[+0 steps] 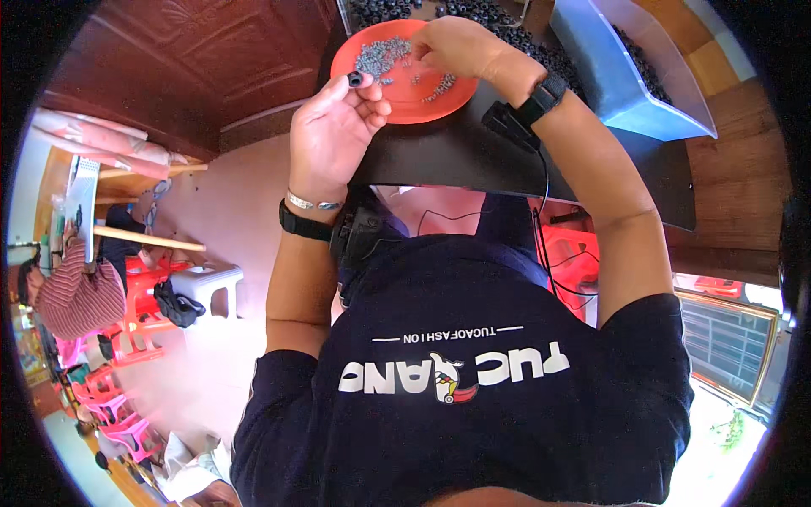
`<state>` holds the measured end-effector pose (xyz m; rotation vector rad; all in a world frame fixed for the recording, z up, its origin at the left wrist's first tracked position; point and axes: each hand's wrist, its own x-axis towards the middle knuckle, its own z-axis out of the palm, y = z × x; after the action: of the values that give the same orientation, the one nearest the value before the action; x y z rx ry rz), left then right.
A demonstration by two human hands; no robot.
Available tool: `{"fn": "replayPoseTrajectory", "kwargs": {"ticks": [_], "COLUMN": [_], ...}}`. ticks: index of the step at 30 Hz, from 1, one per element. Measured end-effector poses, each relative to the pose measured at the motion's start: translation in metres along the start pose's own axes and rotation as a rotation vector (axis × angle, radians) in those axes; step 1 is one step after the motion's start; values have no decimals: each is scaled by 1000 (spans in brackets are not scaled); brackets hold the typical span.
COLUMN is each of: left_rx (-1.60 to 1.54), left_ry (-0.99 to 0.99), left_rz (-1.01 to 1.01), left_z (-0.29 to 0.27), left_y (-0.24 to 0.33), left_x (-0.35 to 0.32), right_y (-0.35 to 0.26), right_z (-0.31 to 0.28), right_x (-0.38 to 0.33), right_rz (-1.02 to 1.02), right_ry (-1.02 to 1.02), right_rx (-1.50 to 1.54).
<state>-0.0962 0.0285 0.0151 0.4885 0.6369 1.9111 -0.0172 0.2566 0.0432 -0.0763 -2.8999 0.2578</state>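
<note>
My left hand is turned palm up at the near left rim of an orange-red plate. Thumb and forefinger pinch a small black cylindrical piece with a hole in its end. On the plate lies a heap of tiny grey metal-looking parts, with a smaller scatter of them toward the right. Over the plate's far right side, my right hand reaches down with its fingers drawn together. Whatever its fingertips hold, if anything, is hidden.
Black pieces like the held one are heaped on the dark table behind the plate. To the right stands a pale blue bin with more inside. A black wrist device trails a cable. Another person sits far left among stools.
</note>
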Motion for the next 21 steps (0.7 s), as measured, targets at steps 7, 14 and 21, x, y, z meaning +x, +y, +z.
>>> {"fn": "replayPoseTrajectory", "kwargs": {"ticks": [7,14,21], "left_rx": [-20,-69,-48], "left_ry": [4,11,18], "left_rz": [21,1,-5], "left_z": [-5,-8,-10], "left_y": [2,1,-2], "left_x": [-9,-8,-9], "right_y": [8,6,3], "right_z": [-7,4,12], "right_x": [14,14,18], "right_rz": [78,7,6], "right_ry": [-125,-115,-109], "right_rx": [-18,-90,-214]}}
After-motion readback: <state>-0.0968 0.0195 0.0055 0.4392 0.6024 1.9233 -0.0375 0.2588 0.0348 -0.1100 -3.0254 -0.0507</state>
